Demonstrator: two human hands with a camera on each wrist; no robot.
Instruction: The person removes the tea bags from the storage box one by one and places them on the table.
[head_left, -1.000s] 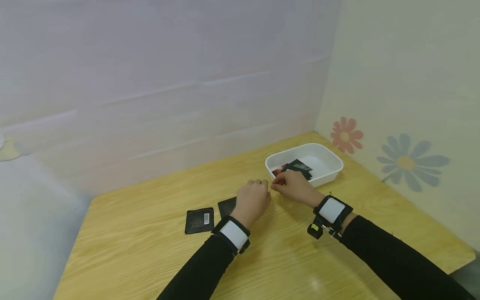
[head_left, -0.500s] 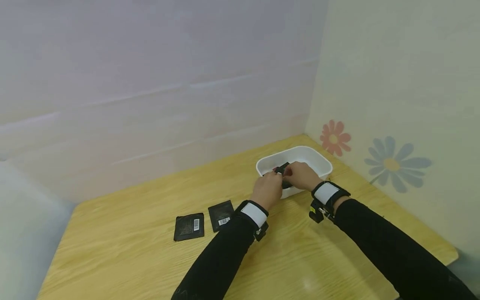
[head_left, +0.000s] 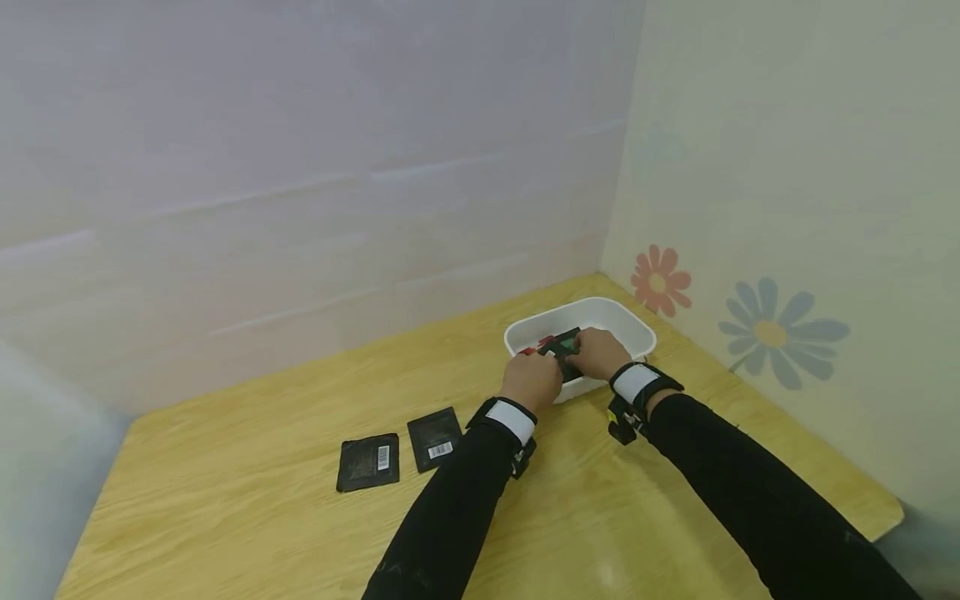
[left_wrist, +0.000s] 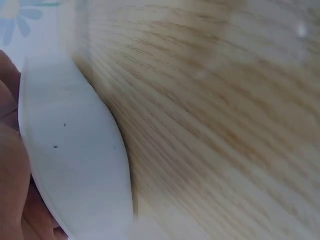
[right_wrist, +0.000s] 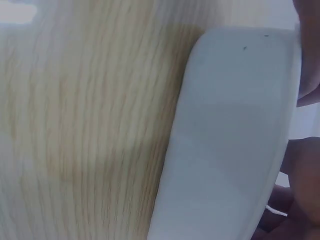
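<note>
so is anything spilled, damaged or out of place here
Nothing stands out. Two black sachets lie flat on the table, slightly askew to each other. Both hands handle a dark sachet over the upright white tub.

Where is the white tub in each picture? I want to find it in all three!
Head view: the white tub sits at the far right of the wooden table, just beyond both hands.
Left wrist view: its outer wall fills the left side.
Right wrist view: its outer wall fills the right side.
Shared landmark: the wooden table's light grain lies beside the tub in all three.
</note>
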